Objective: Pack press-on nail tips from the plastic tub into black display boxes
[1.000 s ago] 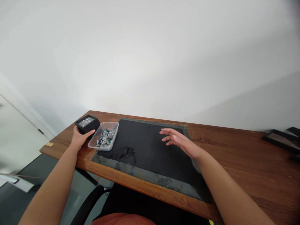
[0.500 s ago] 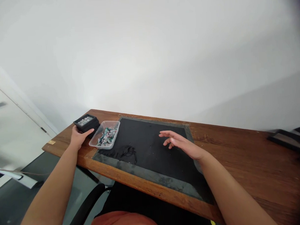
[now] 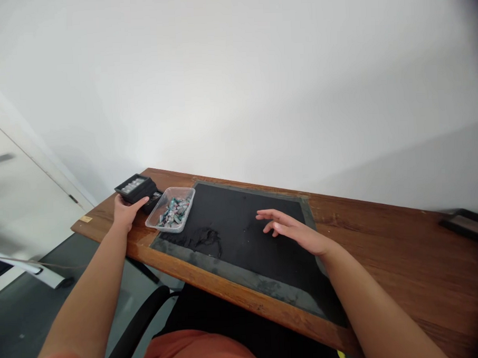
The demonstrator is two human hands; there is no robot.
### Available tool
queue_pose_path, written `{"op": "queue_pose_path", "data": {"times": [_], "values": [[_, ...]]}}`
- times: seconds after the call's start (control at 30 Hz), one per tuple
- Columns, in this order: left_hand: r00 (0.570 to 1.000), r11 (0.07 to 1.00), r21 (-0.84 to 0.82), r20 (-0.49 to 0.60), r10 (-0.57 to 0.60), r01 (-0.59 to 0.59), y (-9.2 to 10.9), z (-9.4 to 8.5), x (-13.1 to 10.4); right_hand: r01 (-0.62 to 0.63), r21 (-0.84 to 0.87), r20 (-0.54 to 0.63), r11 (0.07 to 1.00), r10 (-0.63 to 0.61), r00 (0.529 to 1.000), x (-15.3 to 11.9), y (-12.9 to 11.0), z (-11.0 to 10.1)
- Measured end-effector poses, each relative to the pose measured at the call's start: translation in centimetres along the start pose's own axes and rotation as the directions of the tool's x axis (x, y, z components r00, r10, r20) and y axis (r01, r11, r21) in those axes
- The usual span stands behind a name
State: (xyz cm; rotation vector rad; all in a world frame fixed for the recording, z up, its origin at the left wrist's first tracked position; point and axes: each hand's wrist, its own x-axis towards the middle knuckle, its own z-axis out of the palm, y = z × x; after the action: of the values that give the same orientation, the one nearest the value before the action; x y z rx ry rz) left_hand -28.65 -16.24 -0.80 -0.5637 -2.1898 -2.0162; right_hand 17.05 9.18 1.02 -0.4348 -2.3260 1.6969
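My left hand (image 3: 125, 212) grips the near side of a black tray (image 3: 135, 186) holding several small silvery items, at the far left corner of the wooden desk (image 3: 385, 257). Right beside it stands a clear plastic tub (image 3: 172, 215) filled with several small green and silver pieces. My right hand (image 3: 292, 229) hovers just over the black mat (image 3: 241, 237), fingers spread, holding nothing.
A worn, scuffed patch (image 3: 204, 237) marks the mat near its front left. Dark flat frames (image 3: 468, 223) lie at the desk's far right. A black chair arm (image 3: 135, 331) is below the desk's front edge. A white wall rises behind.
My view has shifted a little, so the desk sits slightly higher and to the right in the frame. My right hand has lowered toward the mat. My left hand stays on the black tray.
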Motion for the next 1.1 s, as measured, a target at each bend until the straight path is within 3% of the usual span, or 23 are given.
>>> {"op": "queue_pose_path", "data": {"times": [0.5, 0.8, 1.1], "values": [[0.993, 0.993, 0.118, 0.122, 0.007, -0.021, -0.4, 0.0, -0.2, -0.033, -0.044, 0.036, 0.998, 0.034, 0.999, 0.1, 0.1, 0.3], [0.991, 0.993, 0.122, 0.134, -0.022, 0.006, -0.4, 0.2, -0.1, -0.102, -0.099, 0.107, 0.99, 0.113, 0.988, -0.3, -1.2, 0.4], [0.992, 0.994, 0.109, 0.121, -0.027, 0.014, -0.7, 0.1, 0.2, -0.094, -0.128, 0.127, 0.987, 0.111, 0.986, -0.4, -1.0, 0.4]]}}
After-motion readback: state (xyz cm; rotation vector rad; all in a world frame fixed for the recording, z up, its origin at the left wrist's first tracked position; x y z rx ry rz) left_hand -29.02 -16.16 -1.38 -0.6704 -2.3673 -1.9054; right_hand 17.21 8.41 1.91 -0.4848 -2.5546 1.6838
